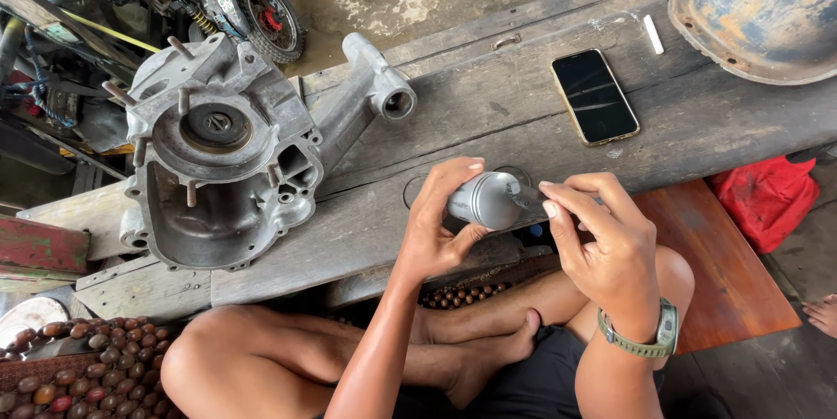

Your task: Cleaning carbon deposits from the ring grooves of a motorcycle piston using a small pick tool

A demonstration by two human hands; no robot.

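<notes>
Across the middle of the scene runs a weathered grey wooden workbench [488, 114], slanting from near left to far right. On its left part lies the largest piece, a bare aluminium engine casing [222, 153] with studs sticking up and a long arm ending in a round socket that reaches toward the bench's middle. At the far right corner rests a rusty, blue-grey metal shell [767, 9], partly out of frame. Below the bench on the right sits a reddish wooden board [724, 271], with a red cloth bundle [767, 197] just beyond its far right end. A beaded seat mat [61, 375] of brown wooden beads fills the near left corner. Far right of the casing, a black smartphone [595, 96] lies face up on the bench, screen dark, and a small white stick [653, 34] lies well beyond it. Near the bench's front edge, at centre, the left hand [436, 223] wraps its fingers and thumb around a small grey metal cylinder [486, 201], holding it above the wood. The right hand [602, 240], a green watch at its wrist, has its fingers curled with thumb and fingertips pinching the cylinder's right end.
</notes>
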